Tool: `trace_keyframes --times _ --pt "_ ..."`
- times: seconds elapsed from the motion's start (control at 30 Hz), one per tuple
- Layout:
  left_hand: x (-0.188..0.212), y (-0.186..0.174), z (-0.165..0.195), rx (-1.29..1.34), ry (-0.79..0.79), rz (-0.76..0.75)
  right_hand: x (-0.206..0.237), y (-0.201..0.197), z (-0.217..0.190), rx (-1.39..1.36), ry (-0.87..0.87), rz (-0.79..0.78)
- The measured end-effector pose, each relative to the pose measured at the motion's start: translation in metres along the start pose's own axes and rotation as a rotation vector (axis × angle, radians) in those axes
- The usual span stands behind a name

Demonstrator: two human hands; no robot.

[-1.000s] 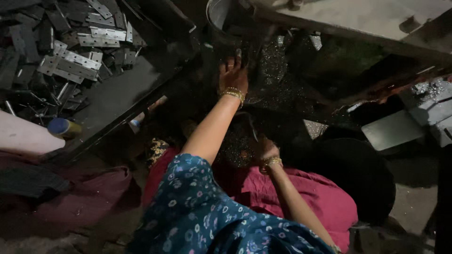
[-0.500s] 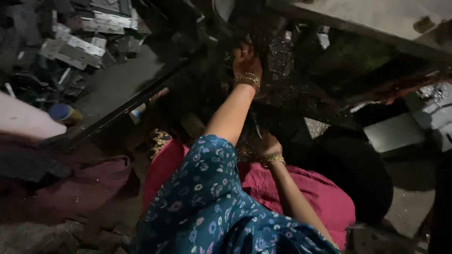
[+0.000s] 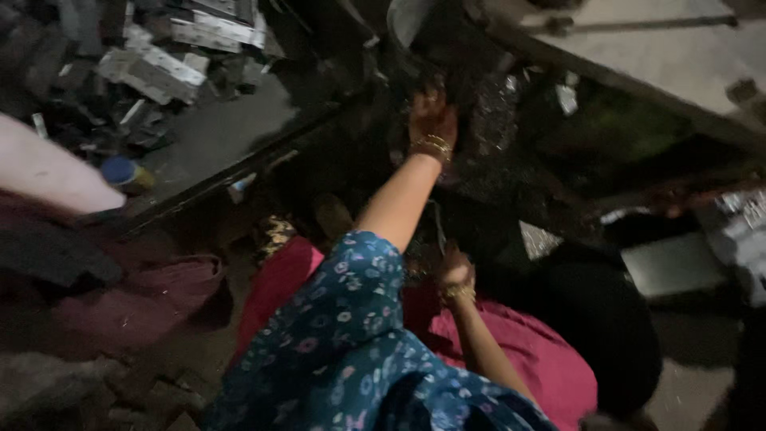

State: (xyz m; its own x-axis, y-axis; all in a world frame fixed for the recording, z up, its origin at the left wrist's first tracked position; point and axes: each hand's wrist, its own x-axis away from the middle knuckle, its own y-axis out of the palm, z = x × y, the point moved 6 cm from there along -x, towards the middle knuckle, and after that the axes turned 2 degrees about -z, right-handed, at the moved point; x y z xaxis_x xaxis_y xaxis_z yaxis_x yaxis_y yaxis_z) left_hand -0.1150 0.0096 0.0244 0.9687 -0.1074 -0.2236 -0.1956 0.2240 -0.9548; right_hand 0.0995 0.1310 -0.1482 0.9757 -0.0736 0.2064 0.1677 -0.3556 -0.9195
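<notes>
Dim scene, much lost in shadow. At the upper left, grey flat metal strips (image 3: 171, 68) are piled on a dark tabletop (image 3: 231, 132), with a blue-capped small bottle (image 3: 121, 172) near its front edge. The left hand (image 3: 431, 120) is stretched forward into a heap of dark glittering metal scrap (image 3: 495, 120) under the pale slab's (image 3: 662, 56) edge; its fingers are spread and laid on the scrap, nothing seen gripped. The right hand (image 3: 455, 267) is held low against the magenta lap cloth (image 3: 542, 351), fingers curled; what they close on cannot be told. Sorting is judged barely begun: the heap looks largely undisturbed, just beside the left fingertips.
</notes>
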Motion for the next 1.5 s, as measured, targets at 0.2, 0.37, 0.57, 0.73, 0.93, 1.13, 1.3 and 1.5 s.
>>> trace_keyframes --times 0.2,0.37,0.57,0.73,0.93,1.13,1.3,1.5 --pt "0.052 -0.050 -0.045 0.301 0.085 0.137 0.010 -0.031 -0.010 0.131 -0.063 -0.004" --pt "0.061 -0.047 -0.183 0.088 -0.212 -0.064 0.047 -0.146 -0.058 0.157 -0.222 0.680" --pt "-0.030 -0.076 -0.292 -0.400 -0.406 0.248 0.029 -0.207 -0.100 0.328 -0.154 0.787" --pt "-0.059 -0.061 -0.291 -0.419 -0.402 -0.069 0.022 -0.214 -0.100 0.400 -0.181 0.801" --pt "0.001 -0.073 -0.297 -0.033 -0.194 0.104 0.030 -0.200 -0.095 0.370 -0.183 0.776" --pt "0.091 -0.071 -0.327 -0.130 -0.171 0.068 0.039 -0.163 -0.080 0.309 -0.102 0.558" --pt "0.080 -0.068 -0.286 0.308 -0.255 0.182 0.040 -0.130 -0.064 0.403 -0.095 0.486" --pt "0.032 -0.012 -0.082 0.589 -0.031 0.195 0.028 -0.110 -0.048 0.426 -0.197 0.532"
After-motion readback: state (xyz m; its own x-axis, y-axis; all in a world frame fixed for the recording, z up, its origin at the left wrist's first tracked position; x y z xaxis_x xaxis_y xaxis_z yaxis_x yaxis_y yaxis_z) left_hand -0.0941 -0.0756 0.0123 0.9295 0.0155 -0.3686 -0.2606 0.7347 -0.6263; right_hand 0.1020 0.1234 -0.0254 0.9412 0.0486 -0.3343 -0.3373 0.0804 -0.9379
